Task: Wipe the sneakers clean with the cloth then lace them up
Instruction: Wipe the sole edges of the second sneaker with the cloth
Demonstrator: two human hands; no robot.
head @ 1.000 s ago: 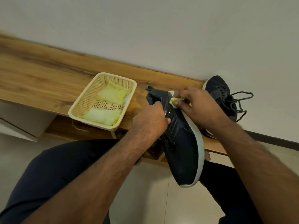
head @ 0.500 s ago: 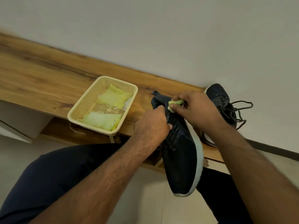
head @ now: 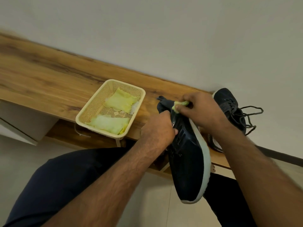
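While gripping the dark sneaker (head: 188, 163) at its laces, left hand (head: 157, 128). Right hand (head: 203, 110) pinching a yellow-green cloth (head: 179, 104) against the heel, above the wooden bench (head: 49, 79). Second sneaker (head: 229, 105) behind, on the bench.

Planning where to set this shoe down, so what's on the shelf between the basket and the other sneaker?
Head view: between the basket and the other sneaker are both hands and the held sneaker.

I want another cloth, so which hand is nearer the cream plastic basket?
Left. The left hand grips the held sneaker just right of the cream plastic basket; the right hand is farther right.
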